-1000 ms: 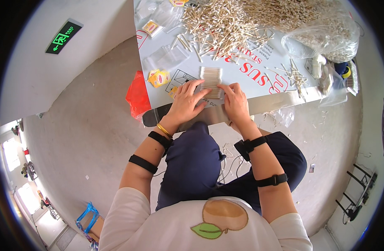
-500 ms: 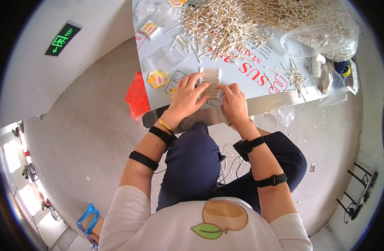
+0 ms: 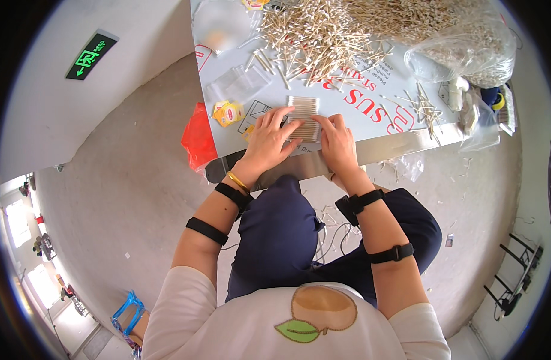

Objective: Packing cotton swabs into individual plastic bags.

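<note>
A flat row of cotton swabs (image 3: 303, 105) lies neatly side by side near the table's front edge. On its left side rests my left hand (image 3: 268, 139), fingers spread, with fingertips touching the swabs. My right hand (image 3: 338, 143) is at the row's right end, fingers bent but apart, the index fingertip against the swab tips. Neither hand lifts anything. Beyond them spreads a big loose heap of cotton swabs (image 3: 323, 42). Left of the hands are small yellow printed packets (image 3: 228, 113) and clear plastic sleeves (image 3: 239, 84).
The table (image 3: 359, 129) has a printed grey covering and a metal front edge. Stray swabs (image 3: 427, 114) lie at the right, below a large clear bag (image 3: 461, 57). A red bag (image 3: 198, 139) hangs at the left corner. A blurred patch covers the table's far left.
My right index finger has moved slightly up along the row's right end. My left hand has hardly moved. At the far left, a small packet is now lost in blur.
</note>
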A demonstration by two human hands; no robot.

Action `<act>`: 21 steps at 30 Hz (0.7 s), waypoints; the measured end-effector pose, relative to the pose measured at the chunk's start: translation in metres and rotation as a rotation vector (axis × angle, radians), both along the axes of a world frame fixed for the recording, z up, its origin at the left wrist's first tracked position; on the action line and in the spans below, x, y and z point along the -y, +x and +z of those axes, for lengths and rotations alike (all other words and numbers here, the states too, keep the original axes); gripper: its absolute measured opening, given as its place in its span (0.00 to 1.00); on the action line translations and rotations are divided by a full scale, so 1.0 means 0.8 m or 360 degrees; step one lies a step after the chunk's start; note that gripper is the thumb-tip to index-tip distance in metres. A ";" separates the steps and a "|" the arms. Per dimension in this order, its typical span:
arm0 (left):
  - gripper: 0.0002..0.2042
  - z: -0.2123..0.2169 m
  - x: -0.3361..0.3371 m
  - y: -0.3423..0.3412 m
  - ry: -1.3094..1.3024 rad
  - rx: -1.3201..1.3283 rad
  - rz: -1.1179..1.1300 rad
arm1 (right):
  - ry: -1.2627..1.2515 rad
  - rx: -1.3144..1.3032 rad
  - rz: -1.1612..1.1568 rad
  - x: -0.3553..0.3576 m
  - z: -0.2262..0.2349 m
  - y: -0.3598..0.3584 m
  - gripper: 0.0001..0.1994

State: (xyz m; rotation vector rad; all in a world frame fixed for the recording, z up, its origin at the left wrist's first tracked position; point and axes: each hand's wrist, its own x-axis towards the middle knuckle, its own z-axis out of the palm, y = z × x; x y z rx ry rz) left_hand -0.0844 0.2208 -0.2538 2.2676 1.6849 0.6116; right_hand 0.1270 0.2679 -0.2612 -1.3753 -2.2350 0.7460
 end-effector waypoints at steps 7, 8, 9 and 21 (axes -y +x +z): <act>0.25 -0.001 0.003 0.001 -0.0004 0.0014 0.0048 | -0.0003 0.0089 0.0023 0.000 -0.001 0.000 0.21; 0.25 -0.002 0.003 0.001 -0.0003 0.0013 0.0049 | 0.0010 0.0085 0.0025 0.000 -0.001 0.000 0.21; 0.25 -0.004 0.004 0.001 0.0030 -0.0026 0.0067 | 0.0023 0.0082 0.0028 0.001 0.000 0.000 0.21; 0.24 -0.015 0.015 -0.002 0.0125 -0.0017 0.0152 | -0.0224 -0.0537 -0.0364 0.028 -0.004 0.020 0.14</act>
